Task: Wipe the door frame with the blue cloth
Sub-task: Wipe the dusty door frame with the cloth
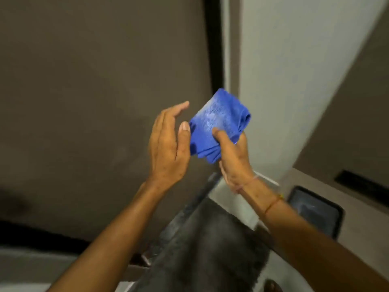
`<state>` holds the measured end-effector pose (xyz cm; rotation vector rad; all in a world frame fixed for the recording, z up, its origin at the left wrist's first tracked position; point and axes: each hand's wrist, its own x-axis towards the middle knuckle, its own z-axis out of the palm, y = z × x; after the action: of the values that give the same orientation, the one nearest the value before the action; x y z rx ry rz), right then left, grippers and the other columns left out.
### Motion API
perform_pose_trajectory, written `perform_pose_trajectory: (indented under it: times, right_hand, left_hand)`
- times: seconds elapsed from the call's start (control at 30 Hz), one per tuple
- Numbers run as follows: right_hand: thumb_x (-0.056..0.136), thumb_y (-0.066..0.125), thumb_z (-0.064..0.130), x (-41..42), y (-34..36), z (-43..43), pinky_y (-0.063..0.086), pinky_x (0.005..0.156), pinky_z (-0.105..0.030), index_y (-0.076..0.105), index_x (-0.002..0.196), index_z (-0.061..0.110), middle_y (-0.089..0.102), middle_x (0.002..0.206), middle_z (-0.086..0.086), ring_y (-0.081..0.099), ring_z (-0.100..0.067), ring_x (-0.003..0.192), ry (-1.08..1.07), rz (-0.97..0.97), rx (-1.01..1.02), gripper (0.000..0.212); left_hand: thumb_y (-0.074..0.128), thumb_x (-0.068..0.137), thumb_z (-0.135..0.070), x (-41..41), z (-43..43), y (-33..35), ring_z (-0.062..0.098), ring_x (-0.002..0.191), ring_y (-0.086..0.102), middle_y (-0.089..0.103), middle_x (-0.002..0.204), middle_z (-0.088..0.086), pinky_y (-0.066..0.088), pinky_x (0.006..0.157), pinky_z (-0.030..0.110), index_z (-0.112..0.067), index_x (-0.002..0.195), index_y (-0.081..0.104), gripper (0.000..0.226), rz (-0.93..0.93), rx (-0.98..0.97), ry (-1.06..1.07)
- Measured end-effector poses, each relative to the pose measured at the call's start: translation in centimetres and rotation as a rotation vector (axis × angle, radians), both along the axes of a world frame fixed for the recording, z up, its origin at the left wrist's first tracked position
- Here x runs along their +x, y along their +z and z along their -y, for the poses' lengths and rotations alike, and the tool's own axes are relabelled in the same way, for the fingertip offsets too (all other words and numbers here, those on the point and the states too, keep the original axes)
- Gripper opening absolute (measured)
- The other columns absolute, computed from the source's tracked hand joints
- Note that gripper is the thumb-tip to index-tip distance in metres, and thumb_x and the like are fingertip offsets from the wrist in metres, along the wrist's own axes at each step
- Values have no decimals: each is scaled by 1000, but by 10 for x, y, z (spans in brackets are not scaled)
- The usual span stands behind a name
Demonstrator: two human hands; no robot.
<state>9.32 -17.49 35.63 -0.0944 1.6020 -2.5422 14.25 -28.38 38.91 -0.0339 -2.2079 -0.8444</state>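
The blue cloth [216, 123] is folded into a thick pad with a pale dusty patch on its upper face. My right hand [233, 159] grips it from below, thumb pressed on top. My left hand [168, 144] is held flat beside the cloth's left edge, fingers apart, thumb tip touching or nearly touching the cloth. Behind the cloth runs the door frame [229, 49], a pale grey upright strip with a dark edge [213, 43] along its left side. The brown door panel [101, 81] fills the left of the view.
A white wall [294, 70] stands right of the frame. A dark grey mat [210, 245] lies on the floor below my arms. At the lower right are a dark rectangular panel [313, 209] and a black slot [362, 184] in a beige surface.
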Motion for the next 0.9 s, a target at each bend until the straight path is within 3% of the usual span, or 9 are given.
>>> perform_pose_trajectory:
  times: [0.1,0.17,0.27,0.33,0.4,0.5,0.67,0.77,0.9]
  right_hand:
    - [89,58,10,46,87,81,53,75,-26,53,96,12,64,90,-3,62,-16,85,52,-218,28,9]
    - [90,55,8,88,140,136,54,75,-19,53,101,17,64,94,-1,63,-10,86,93,-407,7,15]
    - [90,51,5,151,205,200,45,103,-43,39,133,5,54,131,-14,55,-21,118,121,-660,3,44]
    - [88,50,0,183,233,233,42,104,-51,32,138,4,47,138,-16,49,-25,125,126,-819,-3,53]
    - [84,49,-2,205,249,257,40,106,-50,31,138,2,44,140,-18,46,-27,127,115,-997,0,57]
    - [82,48,-3,230,274,288,34,111,-37,31,138,-2,41,141,-16,40,-20,131,98,-1223,-40,58]
    - [88,45,5,258,304,316,27,114,-43,34,137,-2,38,142,-22,33,-28,137,69,-1446,-97,51]
    - [75,61,-14,268,310,328,23,115,-45,23,141,10,30,147,-17,23,-29,140,19,-1611,31,80]
    - [78,62,-3,282,316,339,36,103,-63,22,140,17,24,149,-13,20,-36,139,-93,-1744,153,77]
  left_hand:
    - [41,91,-12,67,69,85,26,112,56,59,123,13,46,95,46,-2,123,52,36,-171,-149,118]
    - [43,89,-11,121,119,137,25,114,55,58,124,13,46,94,45,-2,123,52,36,-273,-255,217]
    - [44,87,-13,201,180,196,22,115,53,59,125,12,45,97,39,-4,123,53,38,-340,-427,384]
    - [45,87,-14,250,214,219,21,118,51,59,126,13,42,102,35,-6,124,52,39,-352,-505,497]
    - [46,86,-16,291,240,230,20,120,50,57,128,14,40,103,33,-8,126,49,40,-338,-550,594]
    - [45,86,-19,344,270,242,19,120,49,57,129,15,38,101,30,-10,125,48,40,-343,-655,767]
    - [43,84,-25,387,302,272,23,126,43,53,135,17,35,103,34,-11,127,43,45,-326,-743,1000]
    - [42,84,-28,395,317,288,30,131,42,49,139,18,34,105,43,-10,131,41,50,-256,-782,1121]
    - [40,85,-25,399,340,311,31,139,30,38,148,19,28,111,45,-6,136,40,55,-147,-845,1207]
